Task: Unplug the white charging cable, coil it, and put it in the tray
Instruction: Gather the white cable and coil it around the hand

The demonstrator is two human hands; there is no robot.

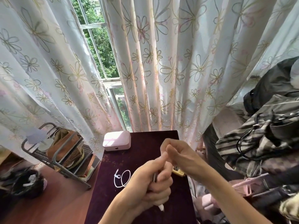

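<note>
Left hand: the left hand [150, 180], low in the middle of the frame, has its fingers wrapped around a white elongated device [160, 206] and grips it.
Device axis: the white elongated device stands nearly upright in the frame. Its narrow white tip pokes out below the fist and points at the bottom edge, and its upper end is hidden between the two hands.
Right hand: the right hand [179, 154] comes in from the lower right with its fingers curled tight at the device's upper end, touching the left thumb. What it pinches, if anything, is hidden, so its grip cannot be told.
Cable: the thin white charging cable [116, 175] lies in loose loops on the dark maroon table [145, 143], just left of the left hand.
Cable axis: the larger loop is an oval with its long axis running up the frame, tilted slightly right. The free plug end points toward the upper right. The other end passes behind the left hand, possibly to the device.
Nearby: a pale pink rounded box [116, 140] sits at the table's far left corner, and a small yellow object [178, 172] shows under the right wrist.
Surroundings: a grey metal rack [55, 159] stands at the left, and a floral curtain [178, 62] fills the upper frame.
</note>
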